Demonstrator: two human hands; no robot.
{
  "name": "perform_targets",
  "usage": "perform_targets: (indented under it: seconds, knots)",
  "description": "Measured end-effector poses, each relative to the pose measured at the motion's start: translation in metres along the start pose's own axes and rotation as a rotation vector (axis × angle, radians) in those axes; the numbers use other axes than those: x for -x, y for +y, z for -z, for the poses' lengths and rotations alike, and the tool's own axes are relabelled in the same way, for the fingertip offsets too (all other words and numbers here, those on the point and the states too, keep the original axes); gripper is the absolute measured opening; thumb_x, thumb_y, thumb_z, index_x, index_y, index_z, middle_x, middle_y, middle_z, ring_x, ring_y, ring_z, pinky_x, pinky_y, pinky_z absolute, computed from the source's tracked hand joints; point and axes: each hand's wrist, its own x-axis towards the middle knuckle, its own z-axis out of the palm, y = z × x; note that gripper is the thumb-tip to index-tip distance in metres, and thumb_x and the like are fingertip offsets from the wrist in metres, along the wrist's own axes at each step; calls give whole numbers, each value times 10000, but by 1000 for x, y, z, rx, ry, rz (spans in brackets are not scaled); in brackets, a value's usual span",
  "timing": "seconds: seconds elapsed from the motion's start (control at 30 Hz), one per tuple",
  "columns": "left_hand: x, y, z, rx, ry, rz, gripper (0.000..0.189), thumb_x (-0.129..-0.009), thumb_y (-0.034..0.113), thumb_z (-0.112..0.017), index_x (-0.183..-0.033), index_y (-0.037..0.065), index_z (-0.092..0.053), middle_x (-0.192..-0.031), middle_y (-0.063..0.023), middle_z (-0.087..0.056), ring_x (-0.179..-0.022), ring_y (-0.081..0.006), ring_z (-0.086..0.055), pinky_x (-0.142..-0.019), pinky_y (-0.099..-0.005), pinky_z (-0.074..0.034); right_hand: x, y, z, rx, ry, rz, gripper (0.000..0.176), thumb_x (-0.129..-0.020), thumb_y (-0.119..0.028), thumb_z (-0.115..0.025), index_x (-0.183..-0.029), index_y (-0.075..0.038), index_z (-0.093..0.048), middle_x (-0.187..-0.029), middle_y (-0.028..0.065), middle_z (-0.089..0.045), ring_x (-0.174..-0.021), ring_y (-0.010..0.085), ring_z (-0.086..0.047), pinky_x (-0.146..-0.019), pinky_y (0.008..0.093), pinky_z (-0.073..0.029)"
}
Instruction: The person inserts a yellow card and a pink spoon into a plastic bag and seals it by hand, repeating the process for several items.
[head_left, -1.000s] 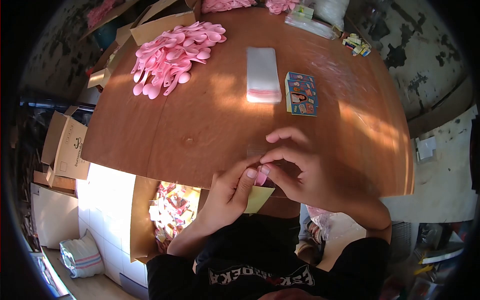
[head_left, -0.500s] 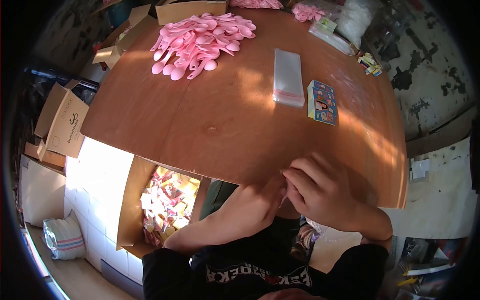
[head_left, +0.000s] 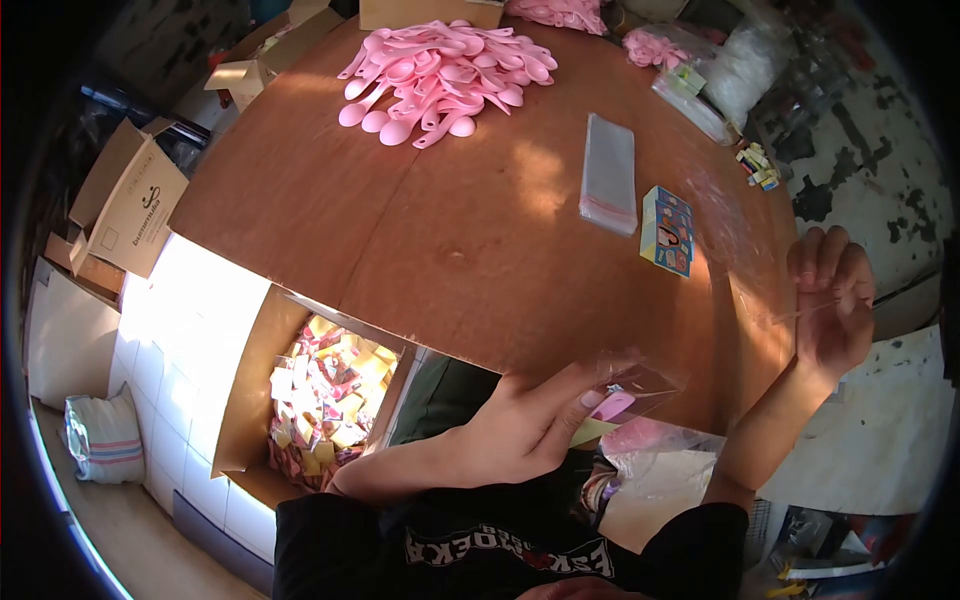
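Note:
My left hand (head_left: 530, 420) grips a small clear plastic packet (head_left: 630, 390) at the table's near edge; a pink spoon end and a yellow card show inside it. My right hand (head_left: 828, 300) is raised off to the right, fingers pinched on a thin clear strip (head_left: 790, 315) that stretches back toward the packet. A stack of clear bags (head_left: 610, 172) and a small blue printed box (head_left: 668, 230) lie on the round brown table (head_left: 400, 220) beyond my hands.
A heap of pink plastic spoons (head_left: 445, 75) lies at the table's far side. An open cardboard box of filled packets (head_left: 320, 395) stands on the floor to my left. More cardboard boxes (head_left: 130, 200) stand further left, and plastic bags (head_left: 730, 70) at the far right.
My hands were together on the packet at the table edge. Now the right hand has pulled away up and to the right with a thin strip, and the left keeps the packet.

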Motion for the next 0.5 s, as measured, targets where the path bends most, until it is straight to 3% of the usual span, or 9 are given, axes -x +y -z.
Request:
perform_targets:
  seconds: [0.07, 0.13, 0.2, 0.23, 0.3, 0.33, 0.4, 0.47, 0.5]
  knots:
    - [0, 1, -2, -10, 15, -8, 287, -992, 33, -474, -1251, -27, -583, -1102, -192, -680, -907, -301, -704, -793, -338, -545, -12, 2, 67, -299, -114, 192, 50, -809, -118, -636, -836, -108, -595, -842, -4, -449, -850, 160, -450, -848, 353, -395]
    - [2, 3, -6, 15, -51, 100, 293, -987, 33, -482, -1258, -29, -575, -1134, -205, -658, -953, -311, -688, -824, -343, -532, -18, 46, 155, -511, -53, 71, 66, -851, -160, -634, -885, -105, -651, -892, -9, -527, -867, 182, -516, -910, 364, -393]
    - [3, 2, -11, -9, -57, 86, 296, -983, 36, -490, -1260, -28, -572, -1147, -204, -648, -983, -316, -675, -847, -354, -522, -13, 122, 215, 716, 353, -603, 268, -870, -169, -640, -1105, -47, -679, -1001, 39, -638, -955, 200, -605, -946, 376, -436]
    - [2, 1, -12, -39, -51, 59, 300, -980, 40, -498, -1263, -27, -568, -1159, -204, -639, -1014, -322, -663, -870, -364, -512, -8, 124, 201, 721, 348, -601, 268, -870, -169, -640, -1105, -47, -679, -1001, 39, -638, -955, 200, -605, -946, 376, -436]
    - [3, -1, -8, -67, -33, 31, 301, -977, 45, -502, -1262, -26, -569, -1159, -201, -638, -1029, -330, -652, -888, -374, -501, 6, 131, 150, 1364, 633, -669, 354, -921, -127, -593, -1251, -5, -622, -1115, 94, -676, -1057, 196, -635, -950, 329, -463]
    - [4, -3, -7, -95, -20, 11, 303, -974, 51, -507, -1260, -25, -569, -1158, -198, -636, -1045, -338, -642, -906, -384, -490, 5, 134, 148, 1364, 606, -660, 354, -921, -127, -593, -1251, -5, -622, -1115, 94, -676, -1057, 196, -635, -950, 329, -463]
    - [2, -5, -9, -81, -27, 105, 301, -976, 55, -505, -1259, -26, -570, -1157, -196, -637, -1043, -341, -642, -906, -384, -491, 15, 139, 143, 1010, 684, -416, 410, -878, -99, -581, -1270, 23, -592, -1252, 156, -626, -1195, 204, -580, -1010, 307, -431]
    - [-4, -4, -13, -37, -48, 158, 300, -986, 64, -491, -1260, -32, -567, -1170, -199, -640, -1056, -344, -641, -911, -380, -492, 14, 114, 102, 753, 522, -271, 405, -886, -106, -582, -1262, 43, -590, -1235, 166, -631, -1189, 209, -581, -1013, 314, -429]
    - [-7, -4, -15, -42, -71, 161, 300, -986, 64, -491, -1260, -32, -567, -1170, -199, -640, -1056, -344, -641, -911, -380, -492, 18, 95, 76, 616, 376, -306, 393, -898, -115, -586, -1257, 44, -592, -1235, 163, -631, -1194, 209, -579, -1012, 315, -429]
